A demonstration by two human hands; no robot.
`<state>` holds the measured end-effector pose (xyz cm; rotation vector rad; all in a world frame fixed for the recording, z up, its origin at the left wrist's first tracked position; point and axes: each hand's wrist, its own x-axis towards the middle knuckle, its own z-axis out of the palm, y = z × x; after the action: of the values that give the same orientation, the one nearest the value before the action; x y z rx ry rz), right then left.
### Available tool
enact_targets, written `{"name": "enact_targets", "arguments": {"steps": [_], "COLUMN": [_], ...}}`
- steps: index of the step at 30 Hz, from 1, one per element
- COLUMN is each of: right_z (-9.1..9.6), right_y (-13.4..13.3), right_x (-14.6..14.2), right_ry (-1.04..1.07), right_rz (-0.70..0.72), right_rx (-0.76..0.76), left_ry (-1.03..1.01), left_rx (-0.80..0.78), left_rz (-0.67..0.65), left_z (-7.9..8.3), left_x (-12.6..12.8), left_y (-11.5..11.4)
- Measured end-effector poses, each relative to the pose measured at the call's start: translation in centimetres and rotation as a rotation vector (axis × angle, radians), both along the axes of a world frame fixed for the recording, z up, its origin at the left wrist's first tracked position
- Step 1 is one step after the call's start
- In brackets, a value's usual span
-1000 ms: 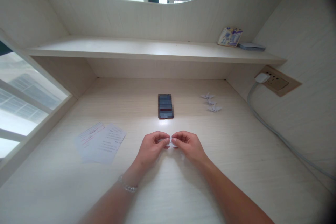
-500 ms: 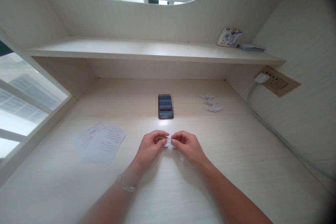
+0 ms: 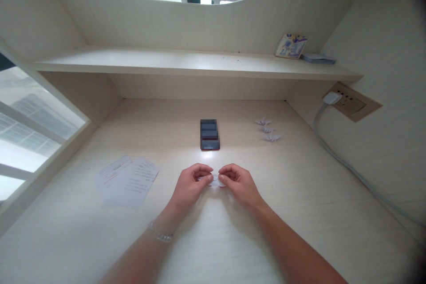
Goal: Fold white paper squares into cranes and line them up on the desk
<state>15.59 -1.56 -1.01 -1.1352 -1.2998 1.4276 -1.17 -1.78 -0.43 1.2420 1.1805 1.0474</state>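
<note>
My left hand [image 3: 190, 186] and my right hand [image 3: 240, 184] meet over the middle of the pale wooden desk [image 3: 213, 239]. Both pinch a small folded piece of white paper [image 3: 215, 180] between thumb and fingers, just above the desk top. Most of the paper is hidden by my fingers. A bracelet sits on my left wrist [image 3: 161, 234]. A phone [image 3: 210, 134] lies flat a little beyond my hands.
Three small folded paper cranes [image 3: 268, 129] stand in a row at the back right. Printed sheets [image 3: 128, 180] lie to the left. A shelf [image 3: 186, 63] above carries a small packet [image 3: 291, 46]. A wall socket [image 3: 349, 103] with a plug and cable sits on the right wall.
My fingers have shifted slightly on the folded paper; both hands stay at the same spot. Nothing else has moved.
</note>
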Motion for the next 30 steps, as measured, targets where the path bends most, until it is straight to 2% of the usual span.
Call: {"name": "enact_targets", "arguments": {"steps": [4,9,13,19,30], "right_z": [-0.18,-0.23,-0.28,0.21,0.49], "right_y": [0.14,0.06,0.06,0.14,-0.33], "right_x": [0.05,-0.05,-0.05,0.4,0.07], "right_ry": [0.033,-0.041,-0.097,-0.107,-0.283], "right_rz": [0.023,0.035,0.031,0.031,0.034], "right_rx": [-0.03,-0.003,0.029,0.04,0.135], "left_ry": [0.02,0.06,0.07,-0.036,0.159], "left_rx": [0.002,0.027,0.03,-0.048,0.119], "left_rz": [0.017,0.037,-0.006,-0.078,-0.104], "left_z": [0.02,0.14,0.16,0.18,0.87], "left_x": [-0.06,0.12,0.03,-0.3,0.44], "left_y": [0.05,-0.22,-0.3,-0.03,-0.8]}}
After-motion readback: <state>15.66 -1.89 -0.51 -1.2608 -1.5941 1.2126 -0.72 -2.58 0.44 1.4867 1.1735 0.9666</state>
